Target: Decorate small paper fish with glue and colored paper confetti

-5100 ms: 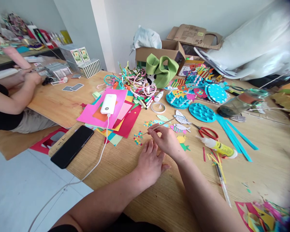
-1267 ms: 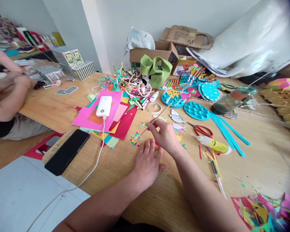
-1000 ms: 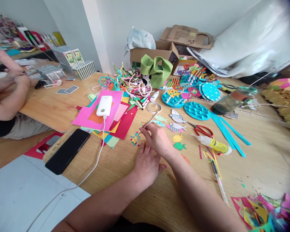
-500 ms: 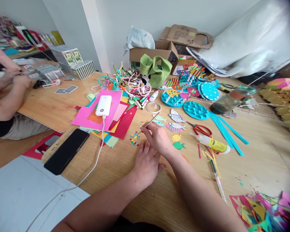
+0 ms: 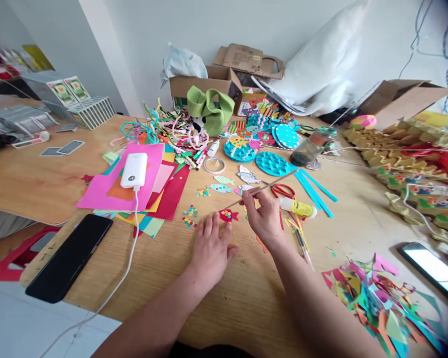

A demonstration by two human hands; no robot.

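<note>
A small red paper fish (image 5: 227, 215) with coloured dots lies on the wooden table. My left hand (image 5: 211, 246) rests palm down with fingers stretched, its fingertips at the fish's near edge. My right hand (image 5: 262, 216) pinches a thin wooden stick (image 5: 272, 184), whose lower end points down just above the fish. Left of the fish are loose coloured paper dots (image 5: 189, 217). Beyond it lie more paper fish, among them a blue spotted one (image 5: 220, 188) and a pale green one (image 5: 224, 180). An orange paper piece is partly hidden by my right wrist.
Right of my hands are a glue bottle (image 5: 298, 207), red-handled scissors (image 5: 282, 190) and a pen (image 5: 303, 248). Paper scraps (image 5: 384, 303) pile at the near right. Coloured sheets, a power bank (image 5: 134, 170) and a black phone (image 5: 69, 258) lie left. A glass jar (image 5: 309, 147) tilts behind.
The view has swung right. My right hand has moved away from over my left hand, still with the stick, and the red fish now shows between them.
</note>
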